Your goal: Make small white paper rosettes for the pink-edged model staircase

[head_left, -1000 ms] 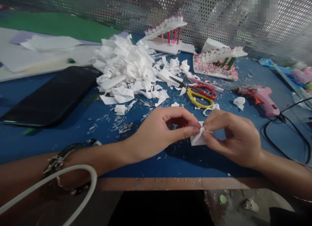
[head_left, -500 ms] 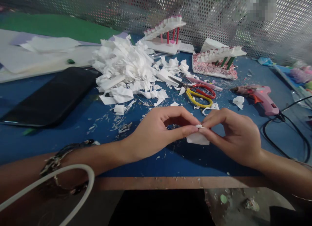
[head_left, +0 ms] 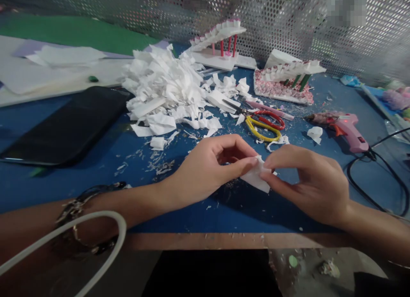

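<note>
Between my two hands is a small piece of white paper [head_left: 258, 178], held just above the blue table near its front edge. My left hand [head_left: 213, 166] pinches its upper left part between thumb and index finger. From the other side, the thumb and index finger of my right hand [head_left: 312, 179] close on its right edge. The paper hangs slanted below the fingertips. Beyond my hands lie scissors [head_left: 264, 126] with one red and one yellow handle. To their left a big heap of torn white paper [head_left: 166, 83] spreads over the table.
A pink glue gun [head_left: 350, 130] with a black cord lies at the right. A dark phone [head_left: 67, 126] is at the left. Two small models, one on red posts [head_left: 222, 48] and one with a pink-speckled base [head_left: 278, 89], stand behind. A pink pen [head_left: 272, 110] lies by the scissors.
The right fingers have shifted slightly right of the left ones. The paper, earlier pinched with a rolled upper edge, now shows more of its face and tilts down to the right.
</note>
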`<control>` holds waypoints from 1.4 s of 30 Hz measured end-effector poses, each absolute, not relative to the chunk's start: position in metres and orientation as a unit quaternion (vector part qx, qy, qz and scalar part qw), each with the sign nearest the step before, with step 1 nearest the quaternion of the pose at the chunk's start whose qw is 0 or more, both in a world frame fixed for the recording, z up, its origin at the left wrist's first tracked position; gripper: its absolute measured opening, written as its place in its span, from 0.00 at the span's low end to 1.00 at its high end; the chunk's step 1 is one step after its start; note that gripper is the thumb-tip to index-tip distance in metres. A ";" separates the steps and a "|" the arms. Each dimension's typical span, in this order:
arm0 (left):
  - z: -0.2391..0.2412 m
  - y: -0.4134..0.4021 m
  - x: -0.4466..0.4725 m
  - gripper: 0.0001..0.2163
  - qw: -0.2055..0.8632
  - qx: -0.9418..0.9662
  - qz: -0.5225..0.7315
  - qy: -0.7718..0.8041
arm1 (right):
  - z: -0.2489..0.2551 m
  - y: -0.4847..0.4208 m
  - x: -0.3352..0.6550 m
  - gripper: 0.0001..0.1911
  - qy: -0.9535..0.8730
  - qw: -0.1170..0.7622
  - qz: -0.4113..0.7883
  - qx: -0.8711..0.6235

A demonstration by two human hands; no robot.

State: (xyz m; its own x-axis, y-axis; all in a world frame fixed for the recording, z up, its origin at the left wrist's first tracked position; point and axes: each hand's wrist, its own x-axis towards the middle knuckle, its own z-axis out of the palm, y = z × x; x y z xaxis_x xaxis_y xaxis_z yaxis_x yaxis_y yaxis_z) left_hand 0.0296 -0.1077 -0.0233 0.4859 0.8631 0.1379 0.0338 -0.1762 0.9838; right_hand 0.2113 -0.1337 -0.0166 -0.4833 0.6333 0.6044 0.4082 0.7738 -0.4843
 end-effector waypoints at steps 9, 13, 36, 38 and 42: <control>-0.023 -0.108 0.031 0.05 0.595 0.626 0.376 0.337 | -0.013 -0.133 0.216 0.11 -0.879 0.361 0.008 -0.312; -0.023 -0.108 0.031 0.04 0.612 0.613 0.365 0.342 | -0.014 -0.132 0.215 0.09 -0.880 0.360 0.038 -0.307; -0.028 -0.108 0.029 0.05 0.585 0.656 0.320 0.354 | -0.011 -0.133 0.217 0.04 -0.885 0.332 -0.007 -0.326; -0.029 -0.108 0.029 0.05 0.577 0.667 0.319 0.347 | -0.011 -0.132 0.217 0.02 -0.886 0.330 0.004 -0.325; -0.028 -0.108 0.029 0.04 0.553 0.690 0.330 0.330 | -0.009 -0.130 0.217 0.01 -0.877 0.342 0.045 -0.336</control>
